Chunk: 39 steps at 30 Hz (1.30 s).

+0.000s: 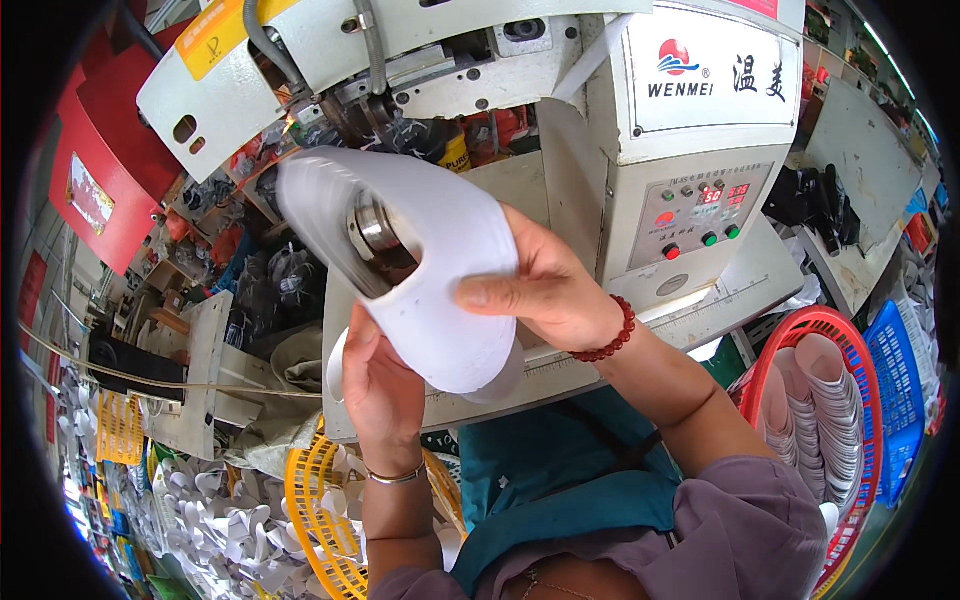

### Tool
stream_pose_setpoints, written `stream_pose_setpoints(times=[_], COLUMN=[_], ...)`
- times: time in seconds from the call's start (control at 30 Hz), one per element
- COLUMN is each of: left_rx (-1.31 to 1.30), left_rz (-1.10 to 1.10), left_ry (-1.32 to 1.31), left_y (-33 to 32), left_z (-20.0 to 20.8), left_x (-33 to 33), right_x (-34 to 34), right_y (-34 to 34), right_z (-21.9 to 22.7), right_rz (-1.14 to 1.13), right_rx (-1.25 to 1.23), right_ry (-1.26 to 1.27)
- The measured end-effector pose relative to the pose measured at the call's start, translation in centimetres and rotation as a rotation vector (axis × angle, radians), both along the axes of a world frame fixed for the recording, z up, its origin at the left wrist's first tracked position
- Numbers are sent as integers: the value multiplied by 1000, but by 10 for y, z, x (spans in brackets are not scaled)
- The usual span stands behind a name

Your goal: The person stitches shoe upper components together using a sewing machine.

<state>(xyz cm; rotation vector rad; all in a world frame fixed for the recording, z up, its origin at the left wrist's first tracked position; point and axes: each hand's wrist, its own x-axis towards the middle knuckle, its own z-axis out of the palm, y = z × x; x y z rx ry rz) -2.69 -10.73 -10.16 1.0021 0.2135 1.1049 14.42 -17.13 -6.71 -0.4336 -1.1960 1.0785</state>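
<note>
Both my hands hold a white shoe upper (460, 240) up in front of the machine head. Its rounded toe end points down toward me, and the far end is smeared by motion. Through its opening shows a round metal machine part (374, 228). My right hand (545, 285) grips the right side, thumb on top and fingers partly hidden behind. At the lower left edge, my left hand (380, 385) is closed on the upper, its fingertips mostly hidden beneath. Another white piece (502, 380) shows partly behind the toe; how it joins the upper I cannot tell.
The white machine (590, 150) has a control panel (700, 215) with buttons and red displays. Its worktable edge (700, 300) runs below. A red basket (868, 400) at the right holds stacked white pieces. A yellow basket (308, 500) and piled white pieces (225, 520) lie lower left.
</note>
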Motion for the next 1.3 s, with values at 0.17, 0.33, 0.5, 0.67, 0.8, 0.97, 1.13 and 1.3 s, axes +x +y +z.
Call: stream_pose_setpoints(times=[0.17, 0.33, 0.5, 0.67, 0.8, 0.97, 1.13, 1.3], left_rx=[16, 16, -105, 23, 491, 998, 1089, 1241], left_rz=[-93, -352, -138, 631, 804, 890, 774, 629], left_ry=[-281, -437, -366, 261, 899, 1493, 1525, 1468], left_y=[4, 2, -11, 23, 59, 77, 96, 96], left_z=[-4, -6, -6, -14, -56, -90, -105, -95], left_x=[-22, -42, -77, -129, -159, -144, -123, -115], right_x=[-15, -29, -38, -18, -9, -3, 4, 10], right_y=[-2, -7, -17, -23, -23, -23, -28, -29], right_z=[3, -17, -39, -86, -107, -114, -118, -125], right_rz=[43, 246, 305, 243, 110, -13, -48, -88], right_rx=[116, 22, -274, -451, -533, -588, -570, -591], right_ry=[-156, -135, -137, -176, -140, -71, -78, -46])
